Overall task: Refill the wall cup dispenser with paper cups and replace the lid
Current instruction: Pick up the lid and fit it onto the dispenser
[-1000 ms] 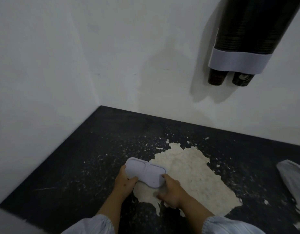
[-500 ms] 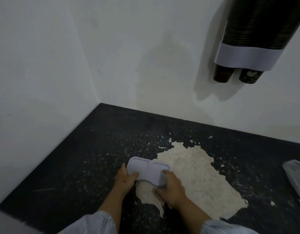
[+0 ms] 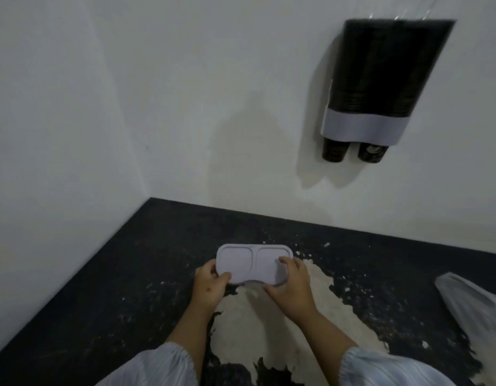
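Gripping lid (image 3: pixel 251 261) at its ends, left hand (image 3: pixel 209 285), right hand (image 3: pixel 290 284), long axis left-right, recessed face up.

Both hands, left hand (image 3: pixel 210 285) and right hand (image 3: pixel 292 285), hold the lid (image 3: pixel 252 263) below the wall dispenser (image 3: pixel 380 79)

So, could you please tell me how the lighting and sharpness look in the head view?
Head view: dim, soft light; the cup dispenser throws a shadow down-left on the wall; its top edge smears with motion blur; the lid is fairly sharp; wide-angle bending at the edges.
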`<action>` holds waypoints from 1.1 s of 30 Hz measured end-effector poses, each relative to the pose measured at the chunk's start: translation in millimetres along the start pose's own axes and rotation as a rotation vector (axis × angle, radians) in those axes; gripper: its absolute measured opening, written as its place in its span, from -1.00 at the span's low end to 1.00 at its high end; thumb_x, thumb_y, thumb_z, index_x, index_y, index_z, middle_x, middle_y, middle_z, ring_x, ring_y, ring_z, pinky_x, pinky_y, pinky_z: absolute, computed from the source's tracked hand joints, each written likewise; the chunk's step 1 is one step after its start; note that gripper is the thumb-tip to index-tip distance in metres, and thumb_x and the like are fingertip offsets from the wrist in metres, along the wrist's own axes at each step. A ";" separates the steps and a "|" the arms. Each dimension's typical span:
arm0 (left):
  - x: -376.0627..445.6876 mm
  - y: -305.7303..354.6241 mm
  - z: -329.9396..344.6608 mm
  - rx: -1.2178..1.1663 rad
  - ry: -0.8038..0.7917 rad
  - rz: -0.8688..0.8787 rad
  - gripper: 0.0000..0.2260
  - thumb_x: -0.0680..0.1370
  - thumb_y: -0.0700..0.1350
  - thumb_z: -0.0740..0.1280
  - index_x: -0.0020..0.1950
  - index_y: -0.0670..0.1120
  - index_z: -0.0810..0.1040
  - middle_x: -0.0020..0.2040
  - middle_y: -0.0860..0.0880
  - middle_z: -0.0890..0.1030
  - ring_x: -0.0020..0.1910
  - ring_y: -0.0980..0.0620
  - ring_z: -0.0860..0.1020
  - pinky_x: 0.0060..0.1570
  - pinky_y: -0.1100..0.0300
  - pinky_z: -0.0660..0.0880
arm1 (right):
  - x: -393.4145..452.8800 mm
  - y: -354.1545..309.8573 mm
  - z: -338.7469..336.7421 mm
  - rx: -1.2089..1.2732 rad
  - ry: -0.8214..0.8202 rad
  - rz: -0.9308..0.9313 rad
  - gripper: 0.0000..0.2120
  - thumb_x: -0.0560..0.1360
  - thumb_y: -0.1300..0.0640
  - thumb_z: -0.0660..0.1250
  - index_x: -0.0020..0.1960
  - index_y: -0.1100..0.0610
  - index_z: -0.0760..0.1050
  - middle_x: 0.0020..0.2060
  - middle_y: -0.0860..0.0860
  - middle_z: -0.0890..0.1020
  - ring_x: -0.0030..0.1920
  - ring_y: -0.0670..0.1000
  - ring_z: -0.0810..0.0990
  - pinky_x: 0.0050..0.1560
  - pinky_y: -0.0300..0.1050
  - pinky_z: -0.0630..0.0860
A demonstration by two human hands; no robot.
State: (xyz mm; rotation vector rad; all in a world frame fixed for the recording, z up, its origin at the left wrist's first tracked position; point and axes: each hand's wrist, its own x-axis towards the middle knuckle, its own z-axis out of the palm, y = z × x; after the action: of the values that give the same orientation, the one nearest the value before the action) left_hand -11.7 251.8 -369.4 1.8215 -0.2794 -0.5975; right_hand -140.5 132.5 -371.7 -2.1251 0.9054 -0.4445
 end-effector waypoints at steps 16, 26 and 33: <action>8.0 269.7 74.9 0.012 0.032 0.855 -0.67 0.45 -0.22 0.38 0.22 -0.17 0.54 0.12 -0.18 0.59 0.04 -0.09 0.56 -0.13 0.25 0.46 | 93.8 -114.2 -239.4 0.039 0.598 -0.338 -0.46 0.39 0.17 0.45 0.31 0.22 0.36 0.34 0.19 0.36 0.34 0.15 0.35 0.33 -0.03 0.33; 20.5 378.7 112.9 0.068 0.086 1.072 -0.75 0.47 -0.15 0.38 0.13 -0.19 0.54 0.11 -0.16 0.54 0.03 -0.01 0.50 -0.09 0.24 0.40 | 139.4 -145.9 -335.0 -0.029 0.711 -0.430 -0.46 0.38 0.12 0.45 0.30 0.19 0.35 0.30 0.16 0.40 0.31 0.17 0.36 0.34 0.05 0.36; 48.8 409.4 135.9 0.145 0.093 1.070 -0.69 0.47 -0.12 0.38 0.18 -0.19 0.52 0.15 -0.21 0.49 0.10 -0.09 0.47 0.00 0.20 0.39 | 174.5 -147.8 -361.3 -0.057 0.731 -0.411 -0.47 0.41 0.10 0.43 0.31 0.20 0.36 0.26 0.15 0.44 0.28 0.16 0.39 0.33 0.03 0.36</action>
State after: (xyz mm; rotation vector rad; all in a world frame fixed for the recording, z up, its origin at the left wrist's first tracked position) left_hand 0.0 -17.5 -29.1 1.5370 -1.1489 0.2661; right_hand -156.7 -114.4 -23.0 -2.2222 0.8519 -1.4860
